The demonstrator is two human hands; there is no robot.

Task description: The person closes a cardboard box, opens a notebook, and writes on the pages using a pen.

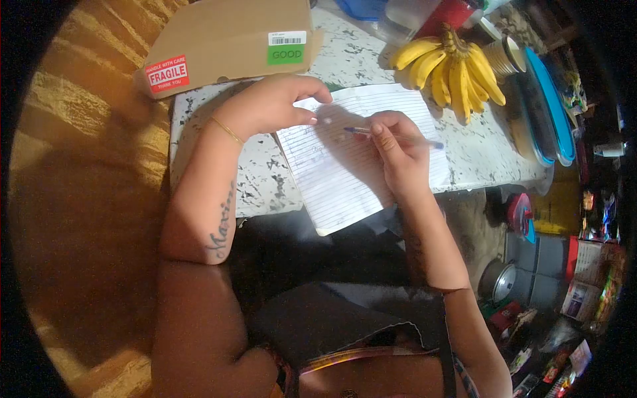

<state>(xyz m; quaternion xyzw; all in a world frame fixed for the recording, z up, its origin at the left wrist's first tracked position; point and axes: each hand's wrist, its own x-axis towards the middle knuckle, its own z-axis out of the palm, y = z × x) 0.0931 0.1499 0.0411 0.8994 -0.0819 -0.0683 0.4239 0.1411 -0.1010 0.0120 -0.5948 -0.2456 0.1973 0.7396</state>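
A lined notebook [345,189] lies open on the table, with handwriting on the upper left of its page. My right hand [401,152] is closed around a pen [430,142], its tip pointing left just over the paper; I cannot tell whether it touches. At the notebook's upper left edge is my left hand [279,103], thumb and fingers apart and curved, holding nothing. A shadow falls across the middle of the page.
A cardboard box [225,40] with red and green labels sits at the back left. Bananas [458,76], stacked cups [505,54] and blue-lidded containers [541,106] stand at the right of the marbled table [259,179]. A metal pot [501,282] is lower right.
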